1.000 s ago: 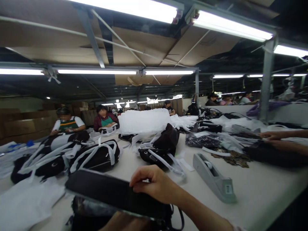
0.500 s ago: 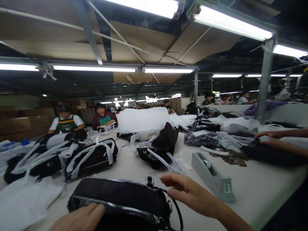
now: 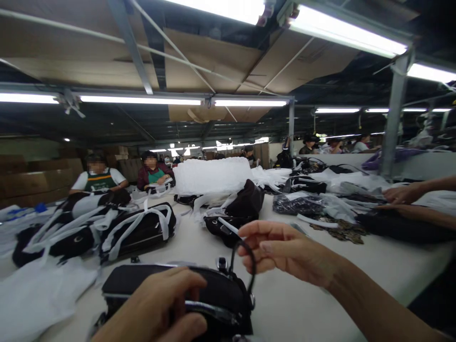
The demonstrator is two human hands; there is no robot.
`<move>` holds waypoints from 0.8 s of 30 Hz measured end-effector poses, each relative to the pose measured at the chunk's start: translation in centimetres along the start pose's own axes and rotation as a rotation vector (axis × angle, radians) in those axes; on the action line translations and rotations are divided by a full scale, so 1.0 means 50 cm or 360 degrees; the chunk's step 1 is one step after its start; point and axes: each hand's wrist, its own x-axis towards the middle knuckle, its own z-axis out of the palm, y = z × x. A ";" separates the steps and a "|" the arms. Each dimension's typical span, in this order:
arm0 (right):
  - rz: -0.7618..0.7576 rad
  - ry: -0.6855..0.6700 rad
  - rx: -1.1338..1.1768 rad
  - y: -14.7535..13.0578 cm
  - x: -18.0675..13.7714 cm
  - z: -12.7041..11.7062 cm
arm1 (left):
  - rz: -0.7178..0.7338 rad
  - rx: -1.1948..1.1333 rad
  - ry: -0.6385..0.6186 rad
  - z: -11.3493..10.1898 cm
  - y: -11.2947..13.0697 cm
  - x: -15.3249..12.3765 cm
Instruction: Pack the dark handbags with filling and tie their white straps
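A black bag with silver zippers lies in front of me on the pale table. My left hand is over its top, near the zipper, with thumb and curled fingers apart and nothing visible between them. A thin black strap rises in a loop from the bag's right end. My right hand has its bent fingers at that loop, and the strap runs around the fingertips. Part of the bag's front is hidden behind my left hand.
White wrapping sheets lie at the left. Black bags with wrapped straps stand behind, beside a large white wrapped bundle. Metal pieces are heaped at the right, near a co-worker's hands. Other people sit farther back.
My left hand has come up off the bag's front and moved right over its top. My right hand has moved up slightly, and the strap loop now stands raised at its fingers.
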 end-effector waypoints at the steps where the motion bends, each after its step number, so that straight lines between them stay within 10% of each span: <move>1: -0.0031 -0.0083 -0.0095 -0.014 0.012 0.026 | -0.0031 -0.0251 -0.0032 0.017 0.012 0.020; 4: -0.0216 -0.0114 -0.0743 -0.022 0.036 0.094 | -0.0190 -0.1027 -0.0196 0.065 0.017 0.071; 7: -0.0593 0.0438 -0.1362 0.018 0.025 0.115 | -0.0372 -0.1324 -0.0199 0.087 -0.017 0.093; 11: -0.0129 0.0838 -0.1583 0.106 -0.018 0.075 | -0.0401 -0.1316 -0.0094 0.067 -0.044 0.083; 14: 0.0218 0.0764 -0.1491 0.165 -0.028 0.046 | -0.0444 -0.1388 -0.0125 0.047 -0.025 0.081; 24: -0.0007 0.0819 -0.0753 0.223 0.032 0.029 | -0.0571 -0.1410 -0.0077 0.001 -0.037 0.108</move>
